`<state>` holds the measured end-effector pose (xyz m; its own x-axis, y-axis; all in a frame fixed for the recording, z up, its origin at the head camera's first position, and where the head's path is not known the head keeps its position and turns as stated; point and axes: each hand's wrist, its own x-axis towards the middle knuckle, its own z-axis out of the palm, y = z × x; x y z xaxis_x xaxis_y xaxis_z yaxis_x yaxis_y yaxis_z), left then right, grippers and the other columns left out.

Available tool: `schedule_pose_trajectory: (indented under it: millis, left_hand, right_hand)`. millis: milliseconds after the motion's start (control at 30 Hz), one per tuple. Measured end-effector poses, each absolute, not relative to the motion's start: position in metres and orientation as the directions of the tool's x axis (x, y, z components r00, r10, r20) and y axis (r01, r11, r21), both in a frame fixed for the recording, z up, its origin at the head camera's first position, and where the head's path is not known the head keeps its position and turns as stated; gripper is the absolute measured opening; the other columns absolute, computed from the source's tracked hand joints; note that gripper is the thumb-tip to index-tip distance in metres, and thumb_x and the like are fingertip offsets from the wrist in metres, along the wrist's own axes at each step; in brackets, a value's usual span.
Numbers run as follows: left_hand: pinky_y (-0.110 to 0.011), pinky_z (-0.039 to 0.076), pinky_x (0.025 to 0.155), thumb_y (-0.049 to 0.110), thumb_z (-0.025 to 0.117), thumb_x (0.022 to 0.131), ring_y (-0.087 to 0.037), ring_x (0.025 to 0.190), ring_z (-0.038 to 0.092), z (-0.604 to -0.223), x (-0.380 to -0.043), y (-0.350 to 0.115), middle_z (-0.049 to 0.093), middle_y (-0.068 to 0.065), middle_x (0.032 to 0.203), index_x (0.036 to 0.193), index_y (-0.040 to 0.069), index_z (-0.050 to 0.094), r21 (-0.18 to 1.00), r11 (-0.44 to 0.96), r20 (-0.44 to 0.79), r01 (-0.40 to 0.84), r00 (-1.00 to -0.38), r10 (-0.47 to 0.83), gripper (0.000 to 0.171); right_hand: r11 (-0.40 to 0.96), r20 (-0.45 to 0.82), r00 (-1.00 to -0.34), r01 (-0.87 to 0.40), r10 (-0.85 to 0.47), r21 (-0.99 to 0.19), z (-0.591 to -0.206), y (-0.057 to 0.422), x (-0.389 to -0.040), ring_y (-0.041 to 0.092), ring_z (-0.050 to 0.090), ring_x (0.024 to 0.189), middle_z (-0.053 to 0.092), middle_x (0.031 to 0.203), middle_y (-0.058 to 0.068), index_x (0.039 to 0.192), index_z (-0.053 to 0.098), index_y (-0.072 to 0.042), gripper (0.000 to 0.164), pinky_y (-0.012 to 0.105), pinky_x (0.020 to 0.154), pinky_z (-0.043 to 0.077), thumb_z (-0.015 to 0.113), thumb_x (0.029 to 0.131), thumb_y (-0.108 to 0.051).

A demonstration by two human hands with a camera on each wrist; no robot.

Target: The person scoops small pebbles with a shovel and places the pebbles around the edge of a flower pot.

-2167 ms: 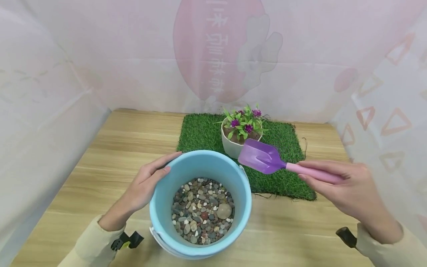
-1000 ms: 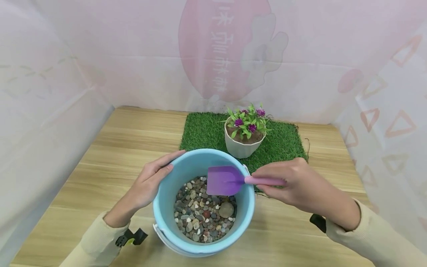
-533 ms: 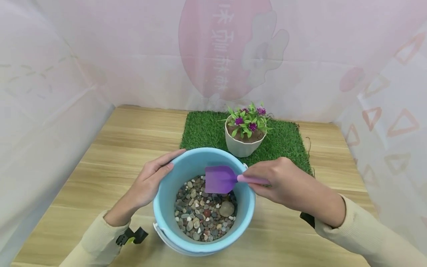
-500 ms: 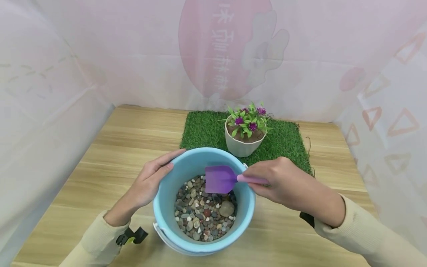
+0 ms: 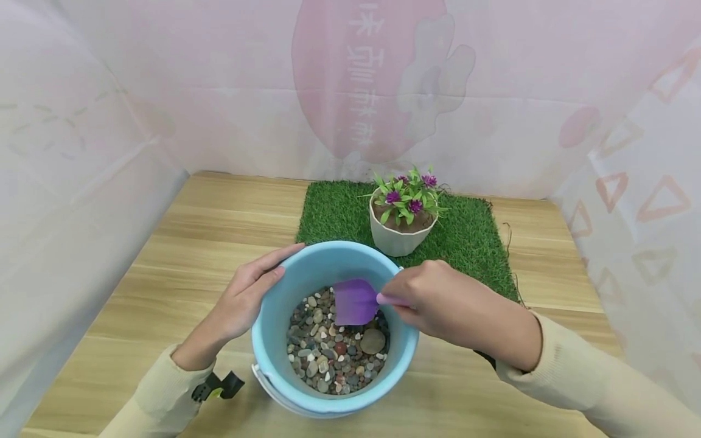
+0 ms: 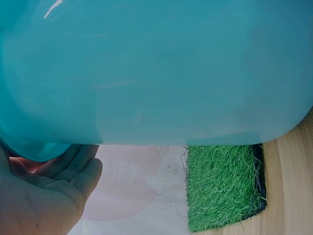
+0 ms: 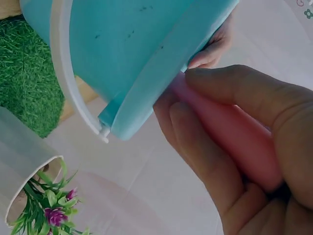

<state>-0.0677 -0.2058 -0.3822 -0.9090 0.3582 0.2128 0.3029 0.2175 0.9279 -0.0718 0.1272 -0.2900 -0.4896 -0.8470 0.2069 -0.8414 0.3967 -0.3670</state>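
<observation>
I see the right forearm angled in from the lower right, knuckles up, the right hand grasping the pink handle of the purple trowel above the right rim of the blue bucket. The blade is inside, over the pebbles; whether it touches them I can't tell. The left hand grips the bucket's left edge, thumb over the rim.

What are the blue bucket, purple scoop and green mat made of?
Blue bucket: probably glossy plastic; smooth wall with a highlight.
Purple scoop: smooth, satin blade, plastic or painted metal, unclear which.
Green mat: likely synthetic turf, matte, uniformly green tufts.
</observation>
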Motion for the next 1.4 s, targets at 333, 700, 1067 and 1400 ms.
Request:
schedule_pose_trajectory:
  millis: [333, 700, 1067, 1400]
  left_hand:
    - [-0.045, 0.071, 0.085, 0.008, 0.037, 0.114, -0.032, 0.118, 0.073, -0.383, -0.067, -0.206, 0.058, -0.028, 0.151, 0.156, 0.0, 0.048, 0.927, 0.221, 0.215, 0.304, -0.91, 0.354, 0.045]
    - [-0.041, 0.069, 0.091, 0.007, 0.036, 0.113, -0.035, 0.122, 0.071, -0.384, -0.067, -0.202, 0.059, -0.025, 0.151, 0.155, 0.001, 0.05, 0.916, 0.224, 0.247, 0.333, -0.907, 0.341, 0.044]
    - [-0.042, 0.07, 0.088, 0.006, 0.036, 0.113, -0.037, 0.119, 0.071, -0.383, -0.068, -0.2, 0.063, -0.025, 0.146, 0.154, 0.002, 0.052, 0.916, 0.229, 0.249, 0.33, -0.914, 0.32, 0.044]
    - [-0.044, 0.069, 0.091, 0.01, 0.036, 0.114, -0.022, 0.122, 0.072, -0.384, -0.067, -0.203, 0.059, -0.025, 0.15, 0.154, 0.0, 0.051, 0.936, 0.202, 0.215, 0.288, -0.923, 0.32, 0.044]
  right_hand:
    - [0.54, 0.082, -0.557, -0.826, -0.827, -0.165, -0.294, 0.105, -0.067, 0.014, 0.072, 0.061, 0.072, 0.075, 0.004, 0.084, 0.076, -0.007, 0.014, 0.006, 0.052, 0.055, 0.073, 0.09, 0.006]
    - [0.515, 0.07, -0.541, -0.827, -0.838, -0.226, -0.319, 0.09, -0.087, 0.009, 0.06, 0.055, 0.063, 0.066, -0.001, 0.074, 0.072, -0.011, 0.022, 0.01, 0.05, 0.048, 0.07, 0.09, 0.005]
    - [0.445, 0.155, -0.518, -0.826, -0.841, -0.347, -0.329, 0.088, -0.091, 0.003, 0.049, 0.056, 0.054, 0.061, -0.003, 0.067, 0.067, -0.012, 0.031, 0.009, 0.051, 0.045, 0.069, 0.086, 0.012]
    - [0.623, 0.006, -0.668, -0.698, -0.744, -0.352, -0.323, 0.078, -0.081, 0.017, 0.07, 0.057, 0.059, 0.062, 0.002, 0.07, 0.066, -0.009, 0.029, 0.013, 0.05, 0.057, 0.073, 0.098, -0.005]
